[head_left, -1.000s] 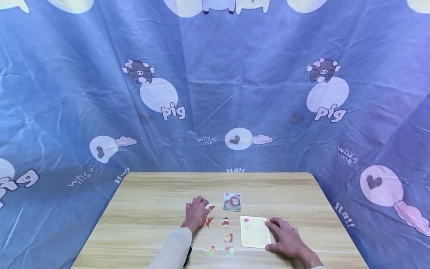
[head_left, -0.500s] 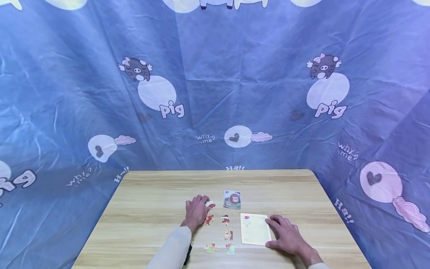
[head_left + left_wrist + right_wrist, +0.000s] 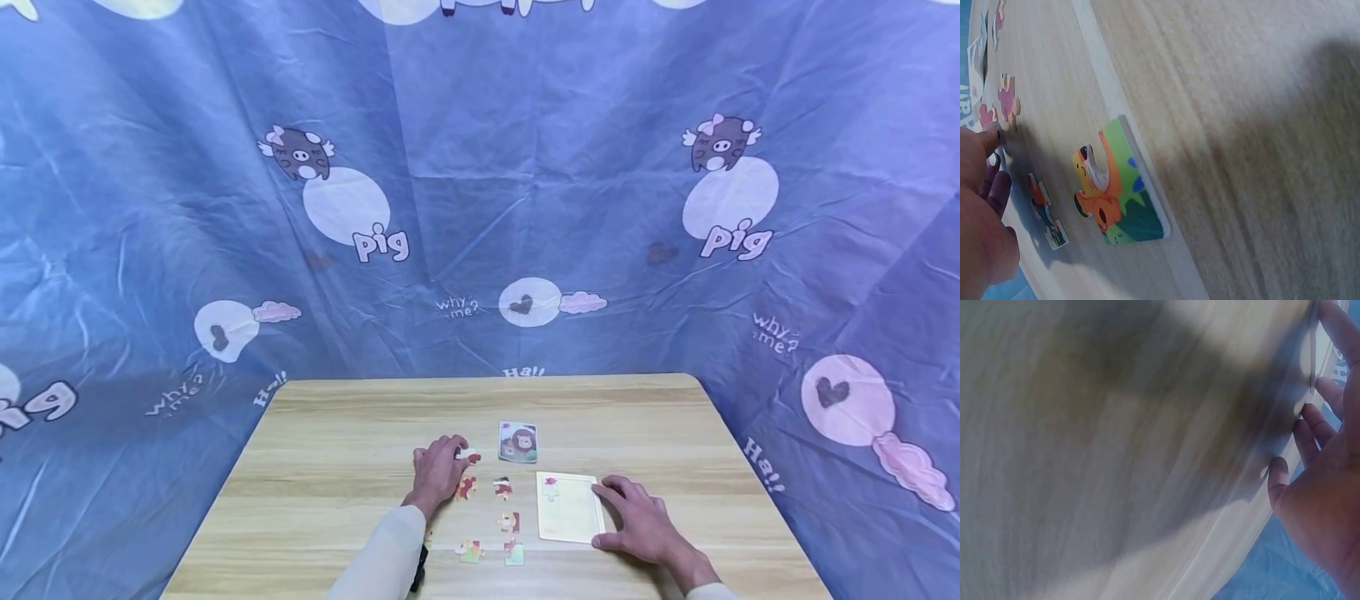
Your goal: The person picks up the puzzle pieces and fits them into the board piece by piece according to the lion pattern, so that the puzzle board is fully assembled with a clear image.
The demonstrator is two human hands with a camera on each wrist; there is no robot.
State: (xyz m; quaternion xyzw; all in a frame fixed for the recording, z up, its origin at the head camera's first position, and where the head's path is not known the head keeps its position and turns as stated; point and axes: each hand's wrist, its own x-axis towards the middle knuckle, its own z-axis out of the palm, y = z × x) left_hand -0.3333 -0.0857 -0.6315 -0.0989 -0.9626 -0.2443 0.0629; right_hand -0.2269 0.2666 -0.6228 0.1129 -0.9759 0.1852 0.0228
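Observation:
In the head view my left hand (image 3: 437,473) pinches a red and white puzzle piece (image 3: 470,457) at its left side, low over the table. Further puzzle pieces lie nearby: a reddish one (image 3: 466,489), a red and white one (image 3: 502,488), a cream and brown one (image 3: 509,522), and two with green, one left (image 3: 471,551) and one right (image 3: 513,552). My right hand (image 3: 637,521) rests against the right edge of a pale puzzle tray (image 3: 568,529), thumb and index finger spread along it. A piece with a pink flower (image 3: 551,488) sits in the tray's upper left corner.
A small lion picture card (image 3: 518,442) lies beyond the pieces on the wooden table (image 3: 337,417). An orange and green corner piece (image 3: 1138,206) lies below my left hand in the left wrist view. A blue printed cloth (image 3: 465,208) hangs around the table.
The head view has tilted slightly, so the table sits a little higher in it. Both hands, the tray and the loose pieces keep nearly the same places on the table.

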